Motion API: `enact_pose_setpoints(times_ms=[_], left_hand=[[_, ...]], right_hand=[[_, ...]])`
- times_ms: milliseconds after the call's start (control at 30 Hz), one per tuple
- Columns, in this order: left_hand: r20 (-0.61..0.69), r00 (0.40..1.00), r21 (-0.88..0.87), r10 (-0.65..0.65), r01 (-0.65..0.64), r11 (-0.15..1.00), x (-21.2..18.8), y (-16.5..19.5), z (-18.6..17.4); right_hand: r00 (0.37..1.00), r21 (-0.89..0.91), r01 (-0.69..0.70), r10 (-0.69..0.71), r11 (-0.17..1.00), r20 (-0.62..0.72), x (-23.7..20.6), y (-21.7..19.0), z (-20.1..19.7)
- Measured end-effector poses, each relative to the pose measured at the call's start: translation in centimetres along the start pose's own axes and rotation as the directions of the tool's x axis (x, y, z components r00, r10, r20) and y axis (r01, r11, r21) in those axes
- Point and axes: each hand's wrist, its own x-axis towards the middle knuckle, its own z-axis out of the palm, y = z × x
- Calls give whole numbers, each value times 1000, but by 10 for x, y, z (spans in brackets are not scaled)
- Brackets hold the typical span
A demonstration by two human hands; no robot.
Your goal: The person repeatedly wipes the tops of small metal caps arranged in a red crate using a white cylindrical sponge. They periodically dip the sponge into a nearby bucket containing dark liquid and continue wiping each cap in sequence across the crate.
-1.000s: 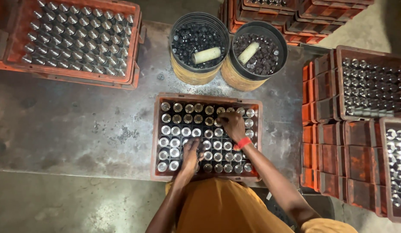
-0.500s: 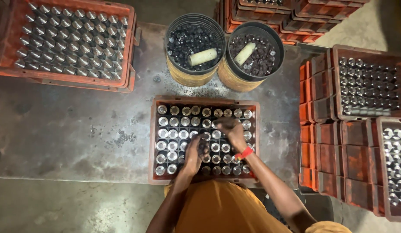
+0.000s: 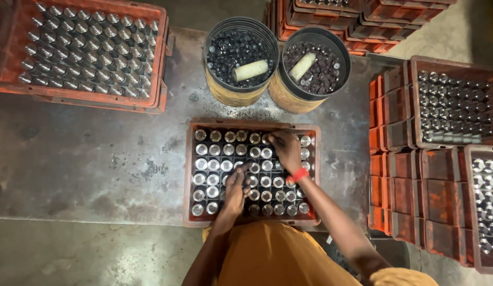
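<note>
- Bench point(image 3: 98, 169): grey, stained metal top; it carries every crate and bucket noted below. Landmark throughout: the orange crate point(image 3: 251, 124) in the middle, just ahead of the person's orange-clad body.
- Larger orange crate point(image 3: 156, 63): well off to the far left of the landmark, packed with shiny metal cylinders.
- Stacked orange crates point(image 3: 394, 159): right of the landmark, some showing the same cylinders.
- Two round buckets point(image 3: 230, 92): just beyond the landmark's far edge, touching each other, full of dark small parts, a pale stick lying on each heap.
- Metal cylinders point(image 3: 214, 164): stand in rows inside the landmark crate, one per cell; long axis upright, hollow round ends pointing up at the camera.
- Right hand point(image 3: 286, 151), red band at wrist: over the crate's far-right rows, fingers curled onto cylinder tops; whether it grips one, cannot tell.
- Left hand point(image 3: 237, 185): over the middle rows, fingers bent down among the cylinders; grip likewise unclear.
- Judgement: best to lift each piece straight along its upright axis, so neighbours stay seated.
</note>
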Motion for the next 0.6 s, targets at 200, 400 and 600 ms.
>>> enact_pose_setpoints(times_ms=[200,400,600], left_hand=[[-9,981,270,-196,191,944,1,-3,25],[-34,980,-80,-195,192,978,5,-20,19],[-82,973,-170,-214,198,965,4,-24,17]], right_hand=[[863,596,-305,-49,743,503,-77,13,0],[957,214,-288,274,933,96,-80,52,-25],[993,-114,110,-105,987,44,-68,49,-28]])
